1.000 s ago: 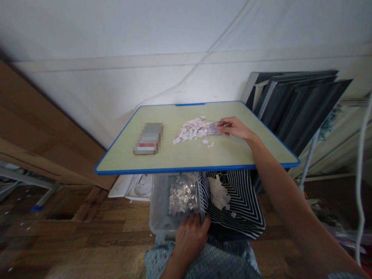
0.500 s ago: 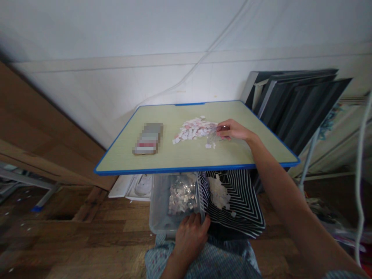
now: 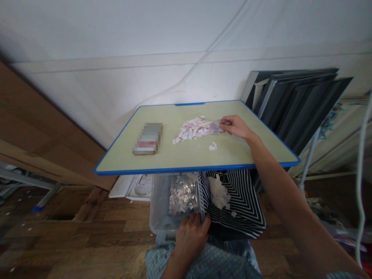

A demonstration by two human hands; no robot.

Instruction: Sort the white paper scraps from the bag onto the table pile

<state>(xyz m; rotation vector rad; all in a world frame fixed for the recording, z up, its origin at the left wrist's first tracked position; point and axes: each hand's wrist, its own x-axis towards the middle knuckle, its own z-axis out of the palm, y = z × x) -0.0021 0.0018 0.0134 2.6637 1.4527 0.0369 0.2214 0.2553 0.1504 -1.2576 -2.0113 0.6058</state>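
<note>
My right hand (image 3: 236, 126) is above the right part of a small table (image 3: 174, 159), its fingers pinched on a see-through plastic bag (image 3: 216, 127) with a purplish tint. The bag lies against the right end of a pile of small white and pinkish paper scraps (image 3: 192, 130). A few loose scraps (image 3: 213, 146) lie just in front of it. Below the table, my left hand (image 3: 192, 234) is closed over the near right corner of a clear plastic bin (image 3: 158, 219). Inside the bin, clear plastic wraps a heap of small pieces (image 3: 183, 199).
A pixelated flat object (image 3: 148, 139) lies on the table's left side. Right of the bin, a black-and-white striped bag (image 3: 247, 201) holds more pale scraps (image 3: 219, 192). Dark panels (image 3: 296, 100) lean behind the table's right side, and brown cardboard (image 3: 43, 128) stands at left.
My right hand has shifted slightly up and right. The plastic bag moved with it, now lying over the pile's right end instead of toward the loose scraps. My left hand stays put.
</note>
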